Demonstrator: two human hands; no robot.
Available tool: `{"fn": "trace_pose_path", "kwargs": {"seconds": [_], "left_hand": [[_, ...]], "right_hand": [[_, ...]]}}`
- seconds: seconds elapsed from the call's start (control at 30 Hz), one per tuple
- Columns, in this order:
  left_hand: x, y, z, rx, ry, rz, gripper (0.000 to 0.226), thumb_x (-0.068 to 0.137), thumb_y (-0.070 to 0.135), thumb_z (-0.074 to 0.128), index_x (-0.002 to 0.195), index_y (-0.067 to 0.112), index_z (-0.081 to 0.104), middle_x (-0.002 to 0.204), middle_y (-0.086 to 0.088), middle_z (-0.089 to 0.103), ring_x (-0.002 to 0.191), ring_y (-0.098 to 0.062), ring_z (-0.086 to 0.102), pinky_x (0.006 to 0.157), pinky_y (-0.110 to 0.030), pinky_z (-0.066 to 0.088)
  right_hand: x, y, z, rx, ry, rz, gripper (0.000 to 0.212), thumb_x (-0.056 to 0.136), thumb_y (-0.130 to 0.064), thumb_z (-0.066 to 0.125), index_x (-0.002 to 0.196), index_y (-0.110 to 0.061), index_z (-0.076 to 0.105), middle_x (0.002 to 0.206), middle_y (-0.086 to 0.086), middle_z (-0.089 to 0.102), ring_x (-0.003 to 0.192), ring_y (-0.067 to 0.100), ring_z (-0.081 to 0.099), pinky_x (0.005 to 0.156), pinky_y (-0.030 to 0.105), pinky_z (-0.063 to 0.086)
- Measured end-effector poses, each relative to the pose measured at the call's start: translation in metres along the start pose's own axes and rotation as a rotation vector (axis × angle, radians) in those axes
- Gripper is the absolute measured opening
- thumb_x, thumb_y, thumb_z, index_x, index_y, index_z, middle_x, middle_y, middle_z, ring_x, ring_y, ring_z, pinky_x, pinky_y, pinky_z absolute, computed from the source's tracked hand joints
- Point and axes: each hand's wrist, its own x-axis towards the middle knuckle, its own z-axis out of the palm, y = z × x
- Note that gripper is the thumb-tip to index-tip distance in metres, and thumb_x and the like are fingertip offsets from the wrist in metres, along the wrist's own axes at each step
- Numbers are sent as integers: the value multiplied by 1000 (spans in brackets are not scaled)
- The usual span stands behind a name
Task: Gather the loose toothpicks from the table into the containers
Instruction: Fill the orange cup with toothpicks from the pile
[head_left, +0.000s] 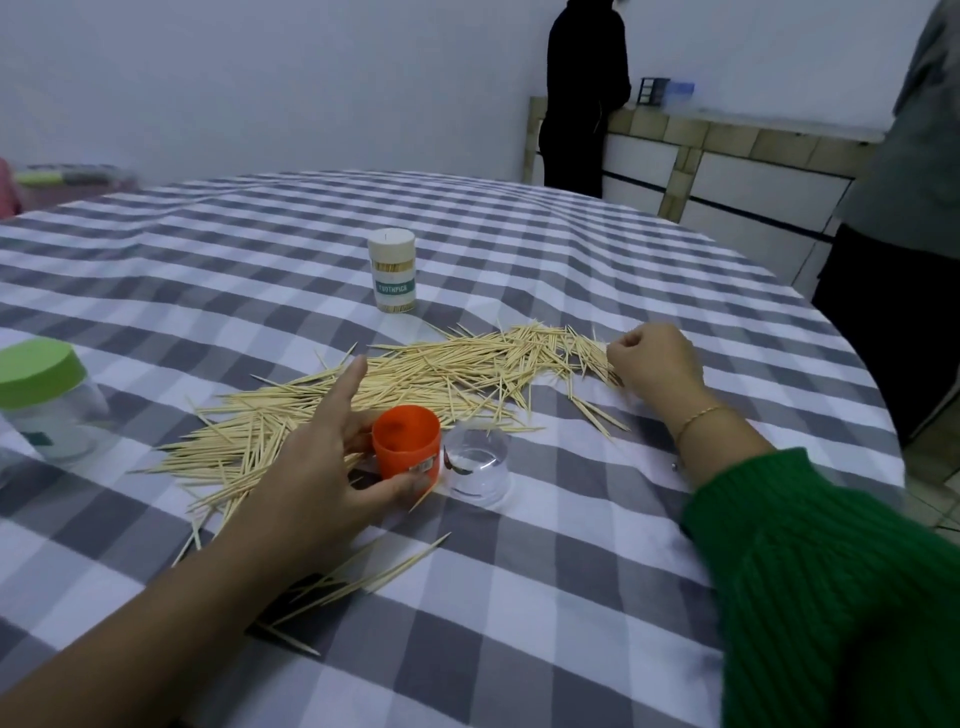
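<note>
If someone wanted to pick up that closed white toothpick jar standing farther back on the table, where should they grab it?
Probably around the middle of the white toothpick jar, coming from the side. It stands upright as a plain round cylinder with its cap on and bare tablecloth all around, so fingers can wrap its wall.

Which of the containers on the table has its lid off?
The orange container, which the left hand holds, stands open at the top. The white toothpick container and the clear jar with its green lid are both capped.
</note>
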Motion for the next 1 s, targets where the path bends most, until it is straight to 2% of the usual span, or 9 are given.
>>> {"fn": "trace_pose_path", "kwargs": {"seconds": [0.07,0.2,0.33,0.47,0.6,0.7,0.83,0.93,1.0], "left_hand": [[0,1,0,6,1,0,118,52,45,72,149,34,6,132,5,56,105,5,46,94,-21,33],[0,2,1,8,-8,1,117,52,46,71,149,34,7,131,9,55,95,17,44,91,-19,33],[0,-1,2,11,-8,-7,118,51,47,71,149,34,7,131,9,55,93,20,41,84,-12,32],[1,-1,3,-1,-12,-14,118,52,45,72,149,34,7,131,8,55,91,21,41,78,-7,31],[1,-1,3,-8,-13,-18,117,52,45,73,149,35,6,131,9,55,90,25,39,79,-9,31],[0,-1,2,-12,-16,-18,117,52,44,72,149,35,6,130,10,54,89,26,38,81,-9,31],[0,1,2,-2,-14,-18,118,52,45,71,149,34,6,132,6,55,95,15,43,89,-16,33],[0,1,2,10,-15,-13,118,51,47,71,149,35,6,132,7,55,97,14,44,90,-16,32],[0,0,2,16,-12,-10,118,52,47,71,149,35,6,130,9,54,97,15,43,90,-16,32]], "right_hand": [[2,7,2,-24,58,23,34,90,-26,47,60,-17,59,72,6,59,78,30,52,61,30,40],[7,14,2,-240,8,106,37,97,-30,35,116,-12,61,123,14,54,117,34,43,95,41,36],[9,15,8,-143,-130,15,35,99,-22,32,108,-5,62,116,16,60,98,30,50,82,33,38],[2,11,3,241,-104,-103,35,100,-17,38,127,-12,59,111,9,64,77,17,53,66,23,40],[6,11,8,12,-35,-4,36,100,-21,33,123,-3,54,126,16,56,114,34,49,92,36,40],[3,8,11,-149,-143,-48,39,101,-27,30,110,-2,58,116,20,59,107,37,51,95,40,40],[-6,-1,6,119,-214,-178,34,101,-22,37,124,-11,60,114,10,62,100,27,55,87,31,41],[-1,-1,10,108,-89,-160,34,100,-26,35,96,-9,64,96,8,61,101,33,52,77,32,37],[0,-2,15,-120,-1,-78,49,97,-48,32,99,-9,61,105,12,58,109,35,47,85,38,35]]}}
